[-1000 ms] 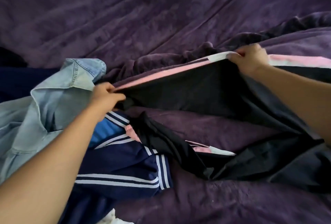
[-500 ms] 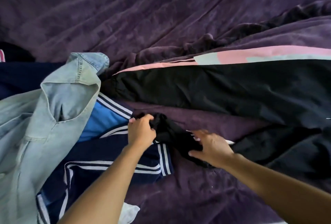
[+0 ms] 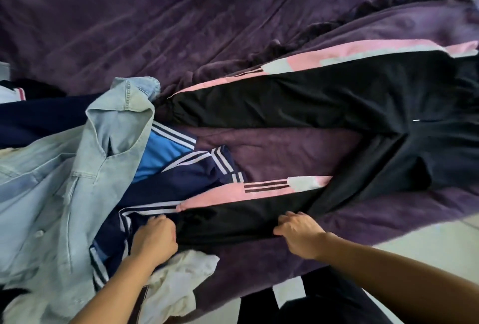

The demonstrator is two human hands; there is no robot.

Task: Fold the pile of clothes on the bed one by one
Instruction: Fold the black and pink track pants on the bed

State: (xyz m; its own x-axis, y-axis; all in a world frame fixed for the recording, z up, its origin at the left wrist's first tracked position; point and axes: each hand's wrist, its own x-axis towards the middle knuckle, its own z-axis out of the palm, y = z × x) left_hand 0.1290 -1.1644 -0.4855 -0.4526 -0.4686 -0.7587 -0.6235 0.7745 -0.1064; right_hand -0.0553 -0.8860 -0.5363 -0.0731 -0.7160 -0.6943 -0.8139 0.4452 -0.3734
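- The black track pants (image 3: 298, 105), with pink and pale side stripes, lie spread across the purple bed (image 3: 181, 25), waist to the right and cuffs pointing left towards the pile.
- A second ago both hands held the far leg up by its pink stripe. Half a second ago that leg was already flat and the hands had dropped to the near leg, which was bunched in a dark twist.
- Now the near leg is drawn out straight, stripe side up, roughly parallel to the far leg with a strip of bed cover showing between them.
- The left hand (image 3: 155, 235) has its fingers curled tight around the cuff end of the near leg, where it overlaps the navy striped track jacket (image 3: 176, 181).
- The right hand (image 3: 300, 230) grips the near edge of the same leg further along, fingers bent over the fabric.
- Judgement: both legs are laid out, so the pants look ready for their first fold, probably one leg brought over the other; no fold is made yet.
- The cuff lies on the jacket, so lifting it may drag that along.
- A light denim shirt (image 3: 77, 181) and a crumpled white garment (image 3: 181, 277) wait unfolded in the pile at left, so most of the task remains.
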